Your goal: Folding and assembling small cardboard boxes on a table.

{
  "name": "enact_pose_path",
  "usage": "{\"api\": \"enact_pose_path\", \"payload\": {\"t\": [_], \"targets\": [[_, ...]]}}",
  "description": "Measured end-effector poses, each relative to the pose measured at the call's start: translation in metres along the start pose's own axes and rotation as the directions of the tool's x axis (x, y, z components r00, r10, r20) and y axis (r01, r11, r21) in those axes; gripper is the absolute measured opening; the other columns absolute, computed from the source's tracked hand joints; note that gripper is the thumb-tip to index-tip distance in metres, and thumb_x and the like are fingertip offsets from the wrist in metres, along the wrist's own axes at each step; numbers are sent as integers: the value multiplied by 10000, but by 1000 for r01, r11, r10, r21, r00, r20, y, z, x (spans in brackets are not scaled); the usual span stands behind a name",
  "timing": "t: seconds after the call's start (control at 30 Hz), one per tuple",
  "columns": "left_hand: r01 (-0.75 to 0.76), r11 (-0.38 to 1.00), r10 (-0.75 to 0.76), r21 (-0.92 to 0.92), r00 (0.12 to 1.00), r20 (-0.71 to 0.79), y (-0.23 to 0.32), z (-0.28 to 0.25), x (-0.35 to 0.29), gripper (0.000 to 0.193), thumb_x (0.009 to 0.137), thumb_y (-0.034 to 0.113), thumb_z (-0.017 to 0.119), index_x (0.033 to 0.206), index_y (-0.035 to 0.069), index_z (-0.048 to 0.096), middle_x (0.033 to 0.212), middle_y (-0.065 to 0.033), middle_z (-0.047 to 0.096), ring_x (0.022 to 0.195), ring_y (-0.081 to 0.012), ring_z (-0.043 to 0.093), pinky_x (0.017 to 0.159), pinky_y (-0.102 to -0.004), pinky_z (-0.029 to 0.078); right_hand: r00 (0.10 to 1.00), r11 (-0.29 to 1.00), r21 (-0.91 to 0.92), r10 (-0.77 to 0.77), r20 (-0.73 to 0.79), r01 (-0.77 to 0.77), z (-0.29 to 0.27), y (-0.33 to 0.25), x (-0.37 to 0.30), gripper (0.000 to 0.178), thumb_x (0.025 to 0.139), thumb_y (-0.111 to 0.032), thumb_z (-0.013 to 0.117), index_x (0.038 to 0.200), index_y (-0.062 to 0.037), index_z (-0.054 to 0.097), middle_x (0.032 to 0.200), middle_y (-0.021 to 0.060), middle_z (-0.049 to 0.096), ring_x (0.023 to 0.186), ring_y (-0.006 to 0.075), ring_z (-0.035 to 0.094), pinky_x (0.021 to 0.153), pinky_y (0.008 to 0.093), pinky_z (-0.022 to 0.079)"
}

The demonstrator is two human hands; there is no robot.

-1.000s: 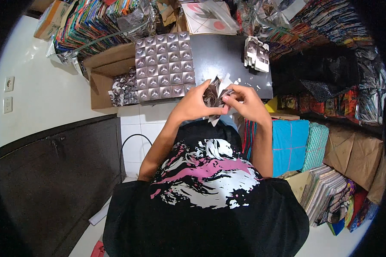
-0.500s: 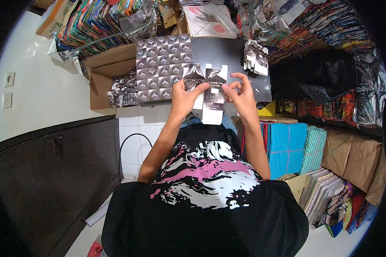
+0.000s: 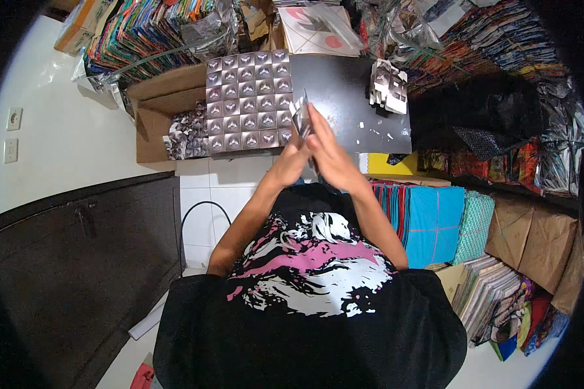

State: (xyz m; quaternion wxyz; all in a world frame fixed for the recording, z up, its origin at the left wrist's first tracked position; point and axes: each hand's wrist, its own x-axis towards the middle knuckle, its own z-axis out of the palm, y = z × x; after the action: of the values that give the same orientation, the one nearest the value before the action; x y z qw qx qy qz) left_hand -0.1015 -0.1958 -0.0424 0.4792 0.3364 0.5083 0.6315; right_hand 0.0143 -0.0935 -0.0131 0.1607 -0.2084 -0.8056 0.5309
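Between my two hands is a flat black-and-white carton [image 3: 300,120], seen nearly edge-on above the near side of the table. My left hand [image 3: 291,163] grips its lower left side, the thumb toward the middle. Flat against the other face lies my right hand [image 3: 332,154], its fingers straight and together, pressing the carton toward the left. Most of the carton is hidden by the hands. Left of them stand rows of small assembled boxes [image 3: 248,104], ends up. A pile of unfolded cartons [image 3: 388,87] rests at the table's far right.
The dark table [image 3: 337,81] has white paper scraps on it. An open cardboard box [image 3: 150,123] with small cartons adjoins its left side. Bundled packets [image 3: 156,45] and plastic-wrapped stacks [image 3: 486,45] line the back. Blue folded cloth [image 3: 435,223] stands at the right.
The carton, earlier spread face-up between my fingers, is turned edge-on. My right hand has swung left from its right edge and lies flat against it, closing in on my left hand.
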Motion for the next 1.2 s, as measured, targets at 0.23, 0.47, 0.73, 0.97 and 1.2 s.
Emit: {"api": "enact_pose_path", "payload": {"t": [0.23, 0.47, 0.73, 0.97, 1.2], "targets": [[130, 991, -128, -22, 990, 50, 18, 8, 5, 645, 1049, 401, 658, 1481, -42, 476, 1359, -120, 619, 1230, -174, 558, 1074, -370, 442, 996, 999, 35, 17, 92, -21, -12, 1, 1, 759, 1122, -360, 460, 1691, -43, 70, 1709, 259, 181, 1576, 418, 219, 1284, 458, 198], [144, 986, -162, -88, 953, -256, 15, 6, 20, 265, 944, 194, 813, 1094, -20, 762, 980, -52, 774, 837, -96, 684, 749, -290, 563, 954, 951, 118, 295, -54, -287, -46, 14, -5, 790, 989, -255, 745, 1639, -64, 339, 1474, 225, 578, 1220, 281, 655, 1005, 413, 535], [138, 988, -116, 69, 960, -255, 14, 2, 20, 250, 891, 235, 880, 959, 16, 781, 883, -15, 768, 752, -58, 651, 663, -247, 519, 881, 786, 438, 274, 386, -437, -34, 4, -13, 680, 1107, -410, 571, 1588, 28, 374, 1418, 98, 559, 1293, 165, 506, 1117, 334, 417], [103, 995, -88, 18, 920, -382, 11, 1, 17, 264, 922, 251, 850, 992, 10, 768, 889, -28, 770, 741, -65, 660, 646, -265, 526, 914, 757, 582, 401, -54, -298, -33, -2, -8, 695, 976, -40, 720, 1605, -86, 426, 1241, 70, 619, 1094, 100, 611, 932, 256, 510], [218, 846, -11, 487, 920, -392, 13, 15, 12, 333, 875, 232, 850, 1029, -46, 747, 885, -186, 789, 795, -248, 780, 717, -384, 585, 877, 957, -95, 207, -434, -273, -36, 14, -7, 235, 822, -92, 868, 990, 8, 738, 773, 48, 715, 712, 106, 661, 659, 304, 535]]}}
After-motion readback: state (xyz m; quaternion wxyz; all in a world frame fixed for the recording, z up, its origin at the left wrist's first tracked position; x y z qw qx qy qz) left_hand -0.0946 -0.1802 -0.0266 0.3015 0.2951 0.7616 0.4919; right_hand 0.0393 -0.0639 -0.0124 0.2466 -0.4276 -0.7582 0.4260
